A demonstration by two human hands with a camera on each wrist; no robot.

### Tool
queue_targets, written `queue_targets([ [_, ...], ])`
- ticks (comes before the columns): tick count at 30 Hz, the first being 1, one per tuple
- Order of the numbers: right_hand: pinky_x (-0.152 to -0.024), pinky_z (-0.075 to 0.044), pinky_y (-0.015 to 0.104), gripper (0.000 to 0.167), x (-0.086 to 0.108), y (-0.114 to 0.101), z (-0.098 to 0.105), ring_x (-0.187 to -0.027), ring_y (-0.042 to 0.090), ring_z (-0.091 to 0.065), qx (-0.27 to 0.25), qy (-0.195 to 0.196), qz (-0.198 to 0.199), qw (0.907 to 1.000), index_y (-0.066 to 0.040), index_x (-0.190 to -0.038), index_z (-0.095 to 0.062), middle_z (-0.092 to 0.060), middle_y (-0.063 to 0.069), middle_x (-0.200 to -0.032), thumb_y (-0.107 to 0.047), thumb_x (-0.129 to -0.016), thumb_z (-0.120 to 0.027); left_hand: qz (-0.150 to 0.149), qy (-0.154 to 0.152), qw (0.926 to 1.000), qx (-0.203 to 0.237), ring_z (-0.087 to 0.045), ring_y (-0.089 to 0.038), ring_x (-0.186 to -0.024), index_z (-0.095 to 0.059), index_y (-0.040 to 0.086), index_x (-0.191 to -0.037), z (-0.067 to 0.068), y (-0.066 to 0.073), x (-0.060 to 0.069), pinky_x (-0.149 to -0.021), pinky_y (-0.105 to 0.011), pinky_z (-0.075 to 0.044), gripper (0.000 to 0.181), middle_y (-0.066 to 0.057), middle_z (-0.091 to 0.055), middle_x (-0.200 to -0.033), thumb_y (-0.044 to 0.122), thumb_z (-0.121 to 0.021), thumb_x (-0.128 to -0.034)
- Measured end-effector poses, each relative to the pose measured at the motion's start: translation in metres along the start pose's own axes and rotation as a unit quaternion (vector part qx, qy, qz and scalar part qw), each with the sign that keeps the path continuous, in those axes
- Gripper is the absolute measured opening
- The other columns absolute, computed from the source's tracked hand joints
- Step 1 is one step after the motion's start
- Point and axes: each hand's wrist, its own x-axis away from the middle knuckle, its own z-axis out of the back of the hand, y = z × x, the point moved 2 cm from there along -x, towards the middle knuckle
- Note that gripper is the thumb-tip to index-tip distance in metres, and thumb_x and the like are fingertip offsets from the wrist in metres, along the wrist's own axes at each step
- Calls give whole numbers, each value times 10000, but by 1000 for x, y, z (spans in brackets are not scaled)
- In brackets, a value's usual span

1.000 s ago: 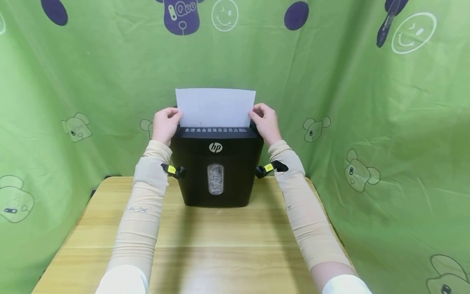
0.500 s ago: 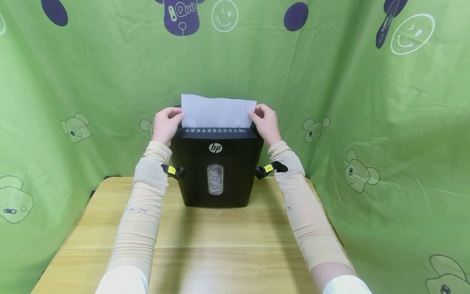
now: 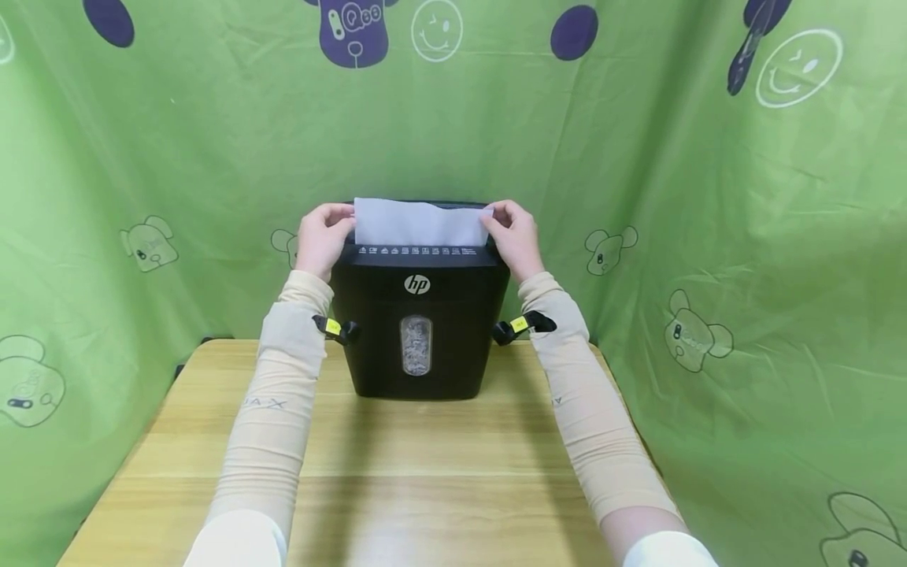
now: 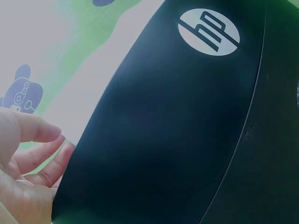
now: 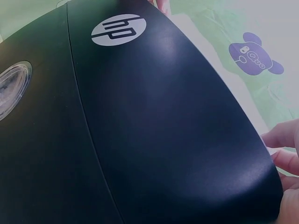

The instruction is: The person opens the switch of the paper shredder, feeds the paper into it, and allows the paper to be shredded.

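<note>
A white sheet of paper (image 3: 420, 223) stands in the top slot of a black HP paper shredder (image 3: 453, 331), its lower part hidden inside. My left hand (image 3: 324, 236) is at the paper's left edge; thumb and fingers stand slightly apart, fingertips close to the edge. In the left wrist view, the left hand (image 4: 30, 154) shows a gap between thumb and fingers. At the opposite edge, my right hand (image 3: 516, 239) pinches the sheet's upper right corner. The right wrist view shows the right hand (image 5: 286, 156) partly cut off, with a bit of white between thumb and finger.
The shredder stands at the back of a wooden table (image 3: 418, 472). A window (image 3: 416, 346) in its front shows shredded paper inside. Behind and at both sides hangs a green printed curtain (image 3: 482, 118). Each wrist carries a small black strapped camera (image 3: 347, 332).
The paper has sunk deeper into the shredder, so much less of it shows. Its left edge has shifted right, away from my left thumb. Both hands have stayed nearly in place.
</note>
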Motion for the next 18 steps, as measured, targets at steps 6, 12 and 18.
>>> queue_targets([
  [6,-766,-422,168,191,-1,0,-1,-802,48,-516,-25,-27,21,10000,28,-1045,-660,-578,-69,-846,-104,-907,-647,20,44,9999,153,-566,-131,-997,-661,44,-1180,2,0,1,-929,-264,-474,277,-75,-648,-1118,78,-616,-908],
  [12,-766,-420,170,197,-1,-1,-2,-810,54,-515,-19,-4,6,10000,30,-1055,-664,-585,-45,-860,-108,-915,-640,39,80,9998,194,-558,-112,-971,-665,50,-1172,3,0,2,-914,-255,-471,272,-33,-642,-1072,69,-614,-906],
  [18,-753,-424,175,161,0,-1,1,-796,49,-517,-264,95,-39,9996,6,-1026,-672,-575,-102,-815,-99,-907,-646,4,146,9997,219,-563,-117,-982,-667,52,-1174,2,1,4,-924,-258,-473,269,-63,-649,-1106,76,-608,-911],
])
